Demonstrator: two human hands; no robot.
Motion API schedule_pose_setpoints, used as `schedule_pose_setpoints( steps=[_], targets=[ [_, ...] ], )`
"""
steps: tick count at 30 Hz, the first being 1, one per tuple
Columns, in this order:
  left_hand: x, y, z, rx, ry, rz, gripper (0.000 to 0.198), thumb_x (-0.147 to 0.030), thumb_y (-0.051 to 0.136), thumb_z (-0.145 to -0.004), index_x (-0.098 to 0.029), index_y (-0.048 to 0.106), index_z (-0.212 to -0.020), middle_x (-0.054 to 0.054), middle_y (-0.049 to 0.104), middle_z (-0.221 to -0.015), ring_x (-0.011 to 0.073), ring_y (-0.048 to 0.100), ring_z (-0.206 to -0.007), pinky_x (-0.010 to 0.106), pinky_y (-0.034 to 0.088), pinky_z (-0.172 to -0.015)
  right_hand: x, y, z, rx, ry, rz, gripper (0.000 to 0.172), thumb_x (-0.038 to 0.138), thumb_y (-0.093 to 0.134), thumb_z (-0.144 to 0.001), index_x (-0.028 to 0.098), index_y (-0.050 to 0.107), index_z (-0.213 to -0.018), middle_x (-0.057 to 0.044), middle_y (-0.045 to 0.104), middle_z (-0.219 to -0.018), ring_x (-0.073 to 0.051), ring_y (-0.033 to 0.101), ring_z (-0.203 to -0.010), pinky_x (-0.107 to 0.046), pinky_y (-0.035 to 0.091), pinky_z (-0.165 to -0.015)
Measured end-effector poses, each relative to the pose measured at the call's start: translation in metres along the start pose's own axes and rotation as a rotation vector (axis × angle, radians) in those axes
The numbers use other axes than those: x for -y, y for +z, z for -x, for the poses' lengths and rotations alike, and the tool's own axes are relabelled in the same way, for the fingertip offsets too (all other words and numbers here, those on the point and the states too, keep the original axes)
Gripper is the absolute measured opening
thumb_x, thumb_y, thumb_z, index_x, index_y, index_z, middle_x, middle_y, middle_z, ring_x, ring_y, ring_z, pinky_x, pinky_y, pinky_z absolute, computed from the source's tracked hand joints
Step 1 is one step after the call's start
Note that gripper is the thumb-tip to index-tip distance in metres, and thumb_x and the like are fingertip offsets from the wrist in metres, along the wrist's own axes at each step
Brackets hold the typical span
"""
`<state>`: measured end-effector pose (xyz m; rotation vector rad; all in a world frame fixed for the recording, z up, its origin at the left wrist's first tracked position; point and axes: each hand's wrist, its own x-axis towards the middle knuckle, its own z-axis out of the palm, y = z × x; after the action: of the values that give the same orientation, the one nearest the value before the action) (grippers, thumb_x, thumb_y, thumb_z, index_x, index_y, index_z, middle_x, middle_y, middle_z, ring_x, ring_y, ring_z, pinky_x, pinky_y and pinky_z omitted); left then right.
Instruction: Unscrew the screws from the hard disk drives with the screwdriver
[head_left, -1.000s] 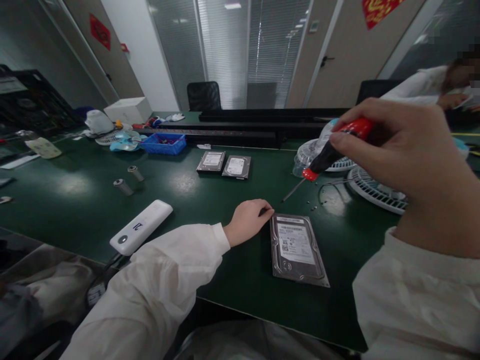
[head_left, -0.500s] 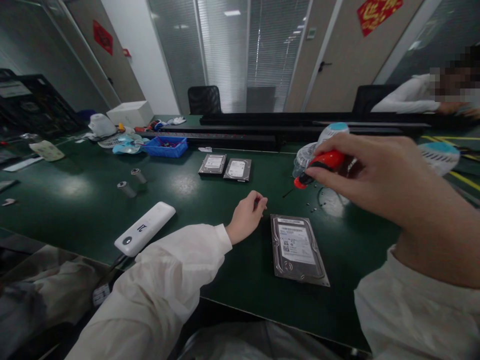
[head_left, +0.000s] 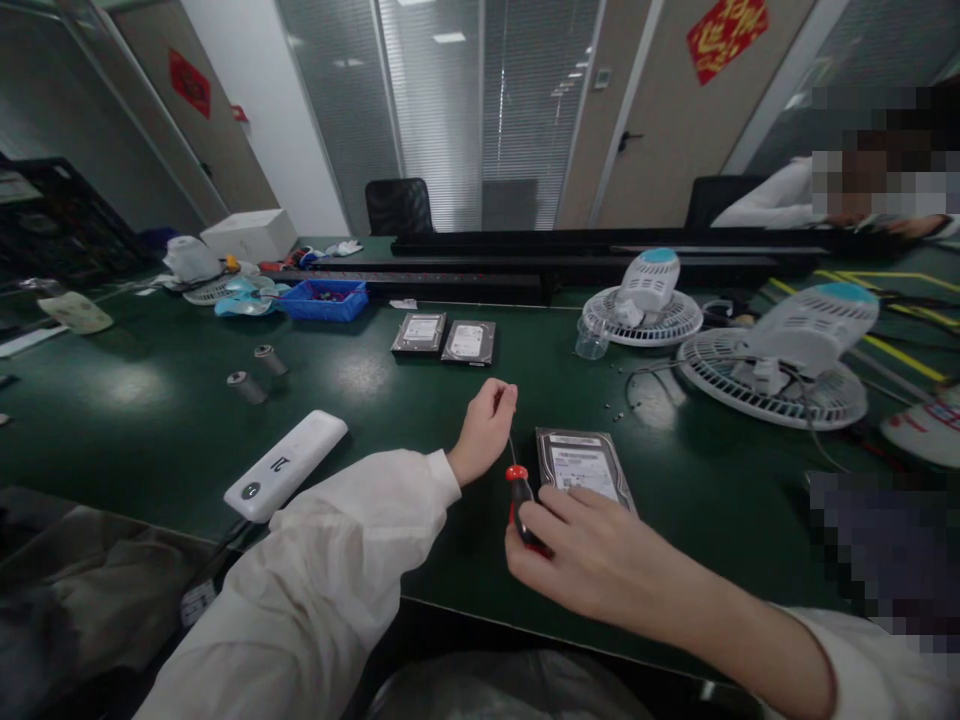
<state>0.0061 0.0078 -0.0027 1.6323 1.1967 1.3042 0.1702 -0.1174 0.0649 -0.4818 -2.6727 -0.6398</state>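
Observation:
A silver hard drive (head_left: 581, 463) lies label-up on the green table (head_left: 375, 400) in front of me. My right hand (head_left: 592, 555) covers its near half and grips a red-and-black screwdriver (head_left: 519, 492), whose thin shaft points up and away toward my left hand. My left hand (head_left: 486, 428) hovers just left of the drive's far corner, fingers curled and pinched at the tip of the shaft. Whether anything small sits between those fingertips is too fine to see.
Two more hard drives (head_left: 444, 338) lie farther back. Two dismantled white fans (head_left: 645, 300) (head_left: 787, 360) and loose screws (head_left: 619, 405) sit at right. A white power bank (head_left: 285, 465), two cylinders (head_left: 255, 372) and a blue bin (head_left: 326, 298) are at left. Another person sits at far right.
My right hand has come down from high on the right with the screwdriver, landing on the near hard drive. My left hand lifted off the drive's corner and curled toward the screwdriver tip.

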Motion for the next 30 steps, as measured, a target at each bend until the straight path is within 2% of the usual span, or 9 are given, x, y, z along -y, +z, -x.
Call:
schedule_pose_setpoints(
  steps=[6, 10, 14, 16, 19, 22, 24, 27, 30],
  targets=[
    [-0.007, 0.002, 0.004, 0.109, 0.031, 0.034, 0.026, -0.036, 0.063, -0.107, -0.022, 0.058, -0.086, -0.001, 0.066, -0.083, 0.0165, 0.061, -0.081, 0.028, 0.05, -0.079, 0.024, 0.019, 0.002, 0.157, 0.01, -0.109, 0.015, 0.014, 0.067, -0.097, 0.02, 0.066, -0.11, -0.003, 0.069, -0.091, -0.021, 0.065, -0.077, -0.035, 0.041, -0.061],
    [-0.012, 0.001, 0.008, 0.192, 0.053, 0.056, 0.019, -0.032, 0.069, -0.101, -0.02, 0.065, -0.087, 0.0, 0.068, -0.085, 0.017, 0.062, -0.082, 0.03, 0.051, -0.081, 0.025, 0.019, 0.003, 0.204, 0.028, -0.139, 0.02, 0.018, 0.073, -0.094, 0.019, 0.067, -0.113, -0.004, 0.07, -0.095, -0.022, 0.065, -0.081, -0.035, 0.041, -0.059],
    [-0.016, -0.001, 0.01, 0.255, 0.068, 0.105, 0.022, -0.034, 0.072, -0.099, -0.02, 0.066, -0.083, 0.0, 0.068, -0.083, 0.0175, 0.062, -0.082, 0.03, 0.051, -0.081, 0.024, 0.017, 0.006, 0.254, 0.053, -0.177, 0.029, 0.023, 0.078, -0.091, 0.018, 0.069, -0.118, -0.005, 0.07, -0.099, -0.024, 0.065, -0.084, -0.036, 0.043, -0.06],
    [-0.018, -0.002, 0.012, 0.294, 0.077, 0.145, 0.026, -0.037, 0.073, -0.098, -0.019, 0.066, -0.081, 0.0, 0.067, -0.081, 0.0173, 0.061, -0.08, 0.03, 0.051, -0.079, 0.024, 0.016, 0.007, 0.249, 0.077, -0.219, 0.034, 0.033, 0.084, -0.09, 0.019, 0.07, -0.117, -0.004, 0.07, -0.099, -0.024, 0.066, -0.086, -0.036, 0.046, -0.062],
    [-0.02, -0.002, 0.015, 0.363, 0.075, 0.208, 0.039, -0.052, 0.075, -0.097, -0.019, 0.066, -0.079, 0.0, 0.066, -0.079, 0.0173, 0.061, -0.078, 0.03, 0.05, -0.075, 0.019, 0.011, 0.008, 0.187, 0.122, -0.308, 0.035, 0.048, 0.086, -0.09, 0.02, 0.072, -0.108, -0.002, 0.07, -0.093, -0.022, 0.066, -0.083, -0.036, 0.049, -0.064],
    [-0.021, 0.0, 0.018, 0.425, 0.054, 0.277, 0.058, -0.074, 0.075, -0.092, -0.019, 0.064, -0.078, 0.001, 0.064, -0.077, 0.0165, 0.059, -0.074, 0.029, 0.047, -0.071, 0.004, 0.004, 0.011, 0.014, 0.228, -0.265, 0.015, 0.03, 0.066, -0.105, 0.02, 0.071, -0.097, -0.001, 0.07, -0.086, -0.018, 0.065, -0.074, -0.034, 0.049, -0.063],
    [-0.021, 0.002, 0.02, 0.461, 0.038, 0.331, 0.067, -0.084, 0.073, -0.088, -0.018, 0.063, -0.077, 0.0, 0.062, -0.076, 0.0158, 0.057, -0.073, 0.029, 0.047, -0.071, -0.01, 0.001, 0.014, -0.112, 0.344, -0.152, 0.022, 0.023, 0.052, -0.111, 0.018, 0.07, -0.099, -0.004, 0.073, -0.088, -0.018, 0.068, -0.074, -0.032, 0.05, -0.063],
    [-0.021, 0.003, 0.022, 0.518, 0.019, 0.405, 0.071, -0.088, 0.073, -0.085, -0.018, 0.063, -0.078, 0.001, 0.062, -0.077, 0.0157, 0.057, -0.072, 0.03, 0.047, -0.072, -0.027, 0.003, 0.018, -0.163, 0.452, -0.081, 0.023, 0.026, 0.049, -0.113, 0.015, 0.069, -0.112, -0.008, 0.077, -0.098, -0.019, 0.074, -0.077, -0.031, 0.052, -0.061],
    [-0.022, 0.001, 0.022, 0.564, 0.012, 0.456, 0.071, -0.087, 0.074, -0.085, -0.017, 0.064, -0.077, 0.001, 0.062, -0.076, 0.0157, 0.057, -0.072, 0.03, 0.048, -0.072, -0.033, 0.008, 0.02, -0.187, 0.48, -0.165, 0.017, 0.023, 0.053, -0.111, 0.017, 0.066, -0.102, -0.006, 0.075, -0.092, -0.017, 0.074, -0.074, -0.028, 0.053, -0.06]
  ],
)
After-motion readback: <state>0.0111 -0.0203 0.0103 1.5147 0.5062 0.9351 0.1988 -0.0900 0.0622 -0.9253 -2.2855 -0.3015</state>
